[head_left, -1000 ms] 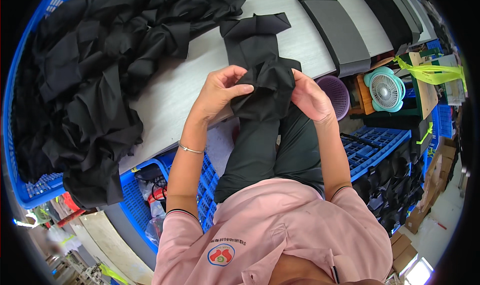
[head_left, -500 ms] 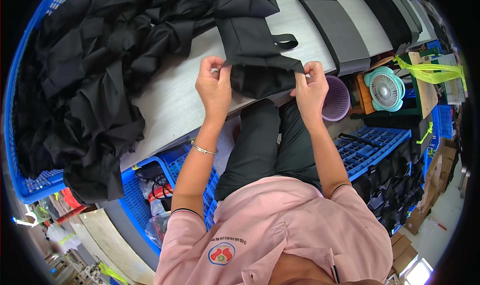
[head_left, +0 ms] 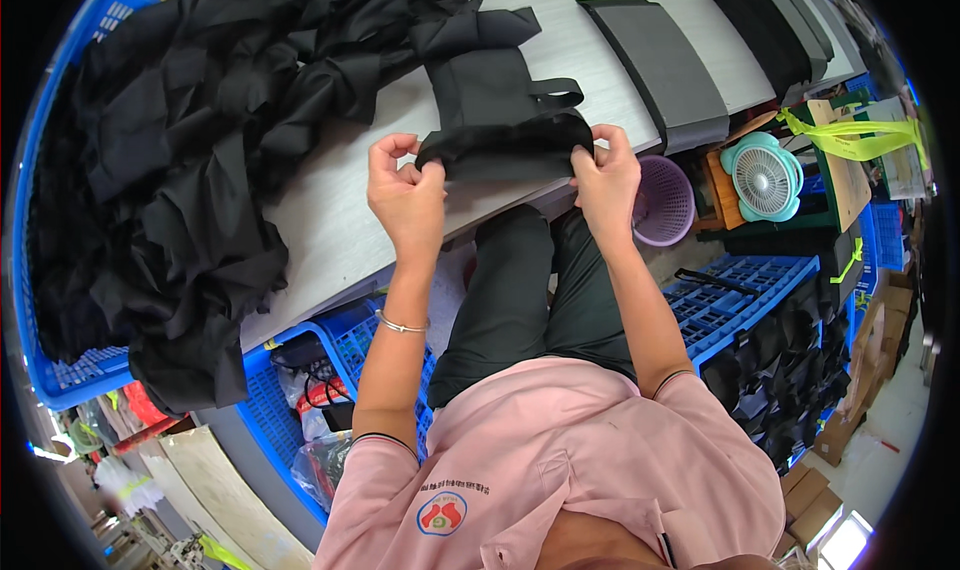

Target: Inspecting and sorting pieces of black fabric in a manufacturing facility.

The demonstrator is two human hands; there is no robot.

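Note:
A black fabric piece (head_left: 490, 88) with a strap loop (head_left: 560, 94) lies near the table's front edge. Its near end is stretched sideways between my two hands as a flat band. My left hand (head_left: 408, 195) pinches the left corner of that band between thumb and fingers. At the opposite corner my right hand (head_left: 608, 180) grips the cloth in the same way. The far end of the piece runs up against a folded black flap (head_left: 475, 32), beside a large heap of black fabric (head_left: 190, 130) on the left.
Grey-and-black panels (head_left: 660, 75) lie stacked on the table (head_left: 335, 205) to the right, with more black pieces (head_left: 765, 30) beyond. A purple basket (head_left: 665, 200) and a turquoise fan (head_left: 763, 177) stand at right. Blue crates (head_left: 745, 295) flank my legs; another holds the heap.
My hands have spread apart, the left one moving left and slightly down. The near end of the fabric, which hung loosely before, is now a taut, smooth band.

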